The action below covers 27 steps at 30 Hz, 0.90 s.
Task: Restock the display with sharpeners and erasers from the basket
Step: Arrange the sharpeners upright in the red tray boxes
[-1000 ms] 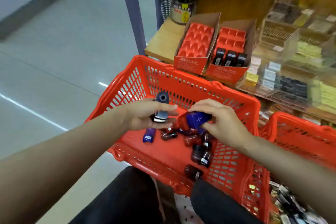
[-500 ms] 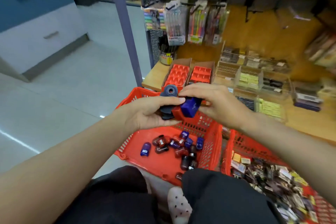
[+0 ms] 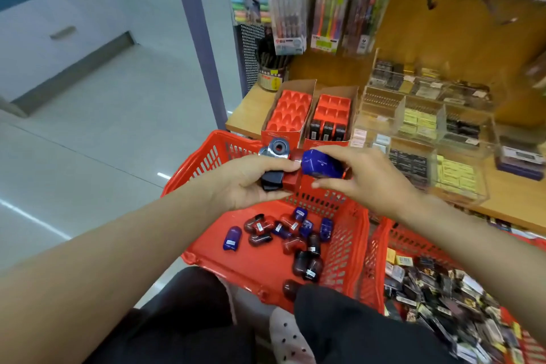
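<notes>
My left hand (image 3: 245, 183) grips a cluster of sharpeners (image 3: 276, 165), dark grey and red ones, above the red basket (image 3: 351, 233). My right hand (image 3: 366, 183) pinches a blue sharpener (image 3: 320, 163) right beside them. Several more blue, red and dark sharpeners (image 3: 292, 236) lie loose on the basket floor. On the wooden shelf stand two red display boxes: the left box (image 3: 288, 111) shows empty slots, the right box (image 3: 331, 118) holds three dark sharpeners in its front row.
A second red basket (image 3: 413, 245) at the right is full of small packets. Clear acrylic bins (image 3: 428, 139) with erasers sit on the shelf (image 3: 248, 111). Pen packs (image 3: 307, 12) hang above. A grey post (image 3: 198, 32) stands left of the shelf. My dark-trousered knees are at the bottom.
Both hands rose out of the basket with the sharpeners and now hold them higher, near the display boxes. The view tilted up toward the shelf.
</notes>
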{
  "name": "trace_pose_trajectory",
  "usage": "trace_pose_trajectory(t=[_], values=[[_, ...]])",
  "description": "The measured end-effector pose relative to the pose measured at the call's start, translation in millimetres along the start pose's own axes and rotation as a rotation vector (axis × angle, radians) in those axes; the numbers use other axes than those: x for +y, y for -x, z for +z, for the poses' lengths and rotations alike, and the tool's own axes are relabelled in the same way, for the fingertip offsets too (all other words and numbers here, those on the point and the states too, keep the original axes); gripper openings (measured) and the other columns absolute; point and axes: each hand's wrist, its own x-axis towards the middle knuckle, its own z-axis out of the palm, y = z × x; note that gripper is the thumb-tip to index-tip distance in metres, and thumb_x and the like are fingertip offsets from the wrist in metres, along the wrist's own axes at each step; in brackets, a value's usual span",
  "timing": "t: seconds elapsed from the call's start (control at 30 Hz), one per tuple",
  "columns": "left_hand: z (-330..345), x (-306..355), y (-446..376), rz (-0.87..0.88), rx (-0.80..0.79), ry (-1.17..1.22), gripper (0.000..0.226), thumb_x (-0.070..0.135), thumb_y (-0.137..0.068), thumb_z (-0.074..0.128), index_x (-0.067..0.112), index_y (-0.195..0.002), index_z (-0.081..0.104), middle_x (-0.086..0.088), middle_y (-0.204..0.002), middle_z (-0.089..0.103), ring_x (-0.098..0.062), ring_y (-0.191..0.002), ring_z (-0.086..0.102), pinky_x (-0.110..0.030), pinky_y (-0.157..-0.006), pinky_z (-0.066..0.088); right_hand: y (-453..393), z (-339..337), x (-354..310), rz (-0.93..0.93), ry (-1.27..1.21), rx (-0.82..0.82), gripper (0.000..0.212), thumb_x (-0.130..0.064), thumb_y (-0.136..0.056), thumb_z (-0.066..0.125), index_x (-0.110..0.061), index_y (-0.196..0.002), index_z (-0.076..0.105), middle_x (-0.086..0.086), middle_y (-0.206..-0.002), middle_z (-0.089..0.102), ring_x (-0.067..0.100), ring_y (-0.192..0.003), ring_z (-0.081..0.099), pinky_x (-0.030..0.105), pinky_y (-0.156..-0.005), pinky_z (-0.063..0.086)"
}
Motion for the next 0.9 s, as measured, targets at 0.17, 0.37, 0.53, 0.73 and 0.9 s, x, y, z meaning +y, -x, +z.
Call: trace_pose_trajectory(t=[0.17,0.37,0.53,0.73,0.9], values=[[-20,-1,-33,0.026,-0.004,0.065,0.062,0.0,-0.064,0.077,0.005,-0.124,0.062,-0.015,-0.112,0.072,-0.025,-0.099,0.072,-0.038,-0.078,0.061,-12,29,20,0.217,-0.203,0.036,0.049,-0.058,-0.072,0.071,-0.032,-0.112,0.062,-0.016,-0.093,0.071,0.0,-0.083,0.066,0.016,-0.077,0.051],[-14,22,-42,0.065,-0.009,0.098,0.056,0.004,-0.065,0.077,0.006,-0.119,0.065,-0.014,-0.111,0.072,-0.024,-0.101,0.071,-0.038,-0.077,0.061,-26,42,23,0.433,-0.59,0.035,0.024,-0.048,-0.087,0.063,-0.027,-0.098,0.067,0.003,-0.078,0.072,0.017,-0.059,0.068,0.04,-0.063,0.059],[8,37,-43,0.127,-0.045,0.133,0.035,-0.001,-0.077,0.071,0.008,-0.11,0.066,-0.011,-0.1,0.075,-0.02,-0.09,0.073,-0.036,-0.077,0.061,-34,31,21,0.574,-1.054,0.106,0.018,-0.029,-0.092,0.066,-0.02,-0.105,0.075,0.003,-0.102,0.069,0.01,-0.09,0.064,0.028,-0.08,0.056],[35,42,-50,0.113,-0.092,0.271,0.019,-0.001,-0.085,0.065,0.002,-0.104,0.066,-0.017,-0.099,0.074,-0.025,-0.089,0.073,-0.041,-0.083,0.06,-39,6,17,0.514,-1.097,0.256,0.025,-0.022,-0.087,0.071,-0.025,-0.113,0.071,-0.002,-0.099,0.073,0.009,-0.078,0.064,0.024,-0.065,0.052],[38,33,-69,0.12,-0.065,0.357,0.028,0.004,-0.076,0.072,0.004,-0.104,0.067,-0.019,-0.108,0.072,-0.027,-0.099,0.07,-0.043,-0.089,0.055,-38,-9,31,0.564,-1.24,0.306,0.038,-0.029,-0.076,0.073,-0.018,-0.112,0.071,0.003,-0.083,0.066,0.014,-0.07,0.055,0.02,-0.055,0.046]])
